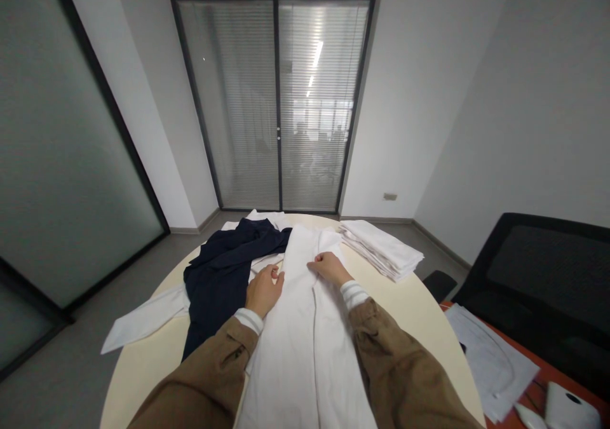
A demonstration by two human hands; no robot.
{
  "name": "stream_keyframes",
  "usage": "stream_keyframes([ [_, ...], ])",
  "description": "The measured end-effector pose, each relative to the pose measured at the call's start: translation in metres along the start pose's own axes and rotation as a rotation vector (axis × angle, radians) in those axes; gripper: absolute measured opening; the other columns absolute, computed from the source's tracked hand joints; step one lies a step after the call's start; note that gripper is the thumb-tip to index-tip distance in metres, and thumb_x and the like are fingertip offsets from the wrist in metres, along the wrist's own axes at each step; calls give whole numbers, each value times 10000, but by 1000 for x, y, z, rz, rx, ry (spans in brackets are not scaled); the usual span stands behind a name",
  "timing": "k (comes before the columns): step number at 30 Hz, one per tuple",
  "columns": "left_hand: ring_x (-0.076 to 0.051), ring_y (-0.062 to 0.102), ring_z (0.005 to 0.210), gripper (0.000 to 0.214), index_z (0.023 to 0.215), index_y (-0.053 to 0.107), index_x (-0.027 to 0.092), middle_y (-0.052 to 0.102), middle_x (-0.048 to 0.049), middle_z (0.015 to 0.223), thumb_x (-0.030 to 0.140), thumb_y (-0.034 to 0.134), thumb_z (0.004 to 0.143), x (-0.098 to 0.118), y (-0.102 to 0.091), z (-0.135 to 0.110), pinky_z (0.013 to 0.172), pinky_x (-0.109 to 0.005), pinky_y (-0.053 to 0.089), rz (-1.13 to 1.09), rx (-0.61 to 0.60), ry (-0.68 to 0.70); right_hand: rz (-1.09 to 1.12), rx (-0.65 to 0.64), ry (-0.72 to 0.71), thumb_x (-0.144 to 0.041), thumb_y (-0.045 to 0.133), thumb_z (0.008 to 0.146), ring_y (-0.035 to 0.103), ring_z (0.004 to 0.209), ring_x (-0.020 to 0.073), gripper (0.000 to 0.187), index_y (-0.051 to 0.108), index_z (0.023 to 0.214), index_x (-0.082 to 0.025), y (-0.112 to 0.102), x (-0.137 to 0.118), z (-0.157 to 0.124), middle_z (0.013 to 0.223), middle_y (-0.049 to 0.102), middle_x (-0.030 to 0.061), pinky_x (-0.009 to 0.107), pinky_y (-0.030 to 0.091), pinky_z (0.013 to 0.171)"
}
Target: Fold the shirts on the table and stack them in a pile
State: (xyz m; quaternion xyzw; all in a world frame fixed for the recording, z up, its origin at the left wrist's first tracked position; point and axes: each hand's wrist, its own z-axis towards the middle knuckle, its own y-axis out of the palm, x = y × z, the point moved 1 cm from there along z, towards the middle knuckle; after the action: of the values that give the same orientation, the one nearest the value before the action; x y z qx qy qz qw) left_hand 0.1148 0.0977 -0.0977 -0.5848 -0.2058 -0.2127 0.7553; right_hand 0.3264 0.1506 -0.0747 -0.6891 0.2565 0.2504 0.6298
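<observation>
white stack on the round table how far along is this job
Done so far: a neat folded stack of white cloth sits at the far right of the round table. In hand: the left hand and right hand are on a white garment spread flat. Left: a crumpled navy garment and loose white cloth, both unfolded.

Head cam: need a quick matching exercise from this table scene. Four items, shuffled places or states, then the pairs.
Items:
1. navy garment
2. folded white stack
3. papers
4. right hand

Places:
A. on the orange desk
B. bunched left of the long white garment
C. resting on the long white garment
D. at the far side of the round table, to the right

Pairs: 1-B, 2-D, 3-A, 4-C
</observation>
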Motion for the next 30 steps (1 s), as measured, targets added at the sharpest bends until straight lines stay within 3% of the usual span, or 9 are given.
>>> stream_keyframes([
  [3,-223,686,947,288,1158,615,239,728,-39,1012,392,521,933,0,0,1,744,-288,442,-18,-15,-42,206,-7,-110,-338,545,857,576,600,131,250,590,1032,-165,8,3,3,760,641,13,231,451,568],
  [6,-235,693,945,311,1170,621,241,736,-43,1010,414,520,932,2,-1,2,739,-293,452,-20,-37,-94,427,-8,-251,-237,534,827,627,737,147,537,421,1352,-210,14,7,6,975,673,47,262,512,682],
  [8,-235,694,945,307,1156,625,240,739,-43,1004,420,530,927,3,-2,2,737,-290,454,-17,-40,-105,425,-16,-316,-173,543,791,640,956,174,746,282,1485,-248,16,10,7,1182,642,87,306,514,837],
  [11,-229,693,924,275,1137,618,247,738,-33,994,398,546,919,4,-3,2,717,-284,451,-14,-40,-111,336,-18,-385,-135,540,777,539,1213,199,846,217,1550,-251,17,14,7,1419,509,111,352,430,1021],
  [15,-209,690,890,208,1108,609,256,736,-15,962,287,569,906,1,-1,3,691,-267,435,-31,-47,-98,209,-36,-427,-137,525,815,593,1044,188,833,190,1575,-209,15,13,4,1328,579,120,348,441,979],
  [17,-199,687,885,170,1073,612,249,734,-14,946,248,560,912,-3,1,4,703,-261,437,-69,-27,-93,134,-37,-422,-155,546,835,607,896,175,830,178,1577,-206,11,11,2,1166,656,96,328,466,891],
  [20,-188,682,886,129,1026,617,232,729,-26,940,218,539,925,-9,5,6,735,-255,449,-127,21,-85,39,11,-422,-100,523,842,604,903,164,722,300,1523,-193,-2,11,2,1134,671,94,292,445,870],
  [24,-183,681,901,111,977,626,229,727,-30,939,191,539,919,-11,6,7,754,-249,452,-153,39,-67,-173,-51,-408,13,494,762,585,974,171,506,605,1220,-174,-20,18,1,1099,683,89,271,417,876],
  [30,-178,682,885,70,914,614,223,728,-22,907,174,566,903,-7,4,5,739,-243,447,-157,25,-69,-460,-165,-454,-130,607,762,565,1004,268,244,745,942,-219,-29,8,-15,964,699,87,338,411,833],
])
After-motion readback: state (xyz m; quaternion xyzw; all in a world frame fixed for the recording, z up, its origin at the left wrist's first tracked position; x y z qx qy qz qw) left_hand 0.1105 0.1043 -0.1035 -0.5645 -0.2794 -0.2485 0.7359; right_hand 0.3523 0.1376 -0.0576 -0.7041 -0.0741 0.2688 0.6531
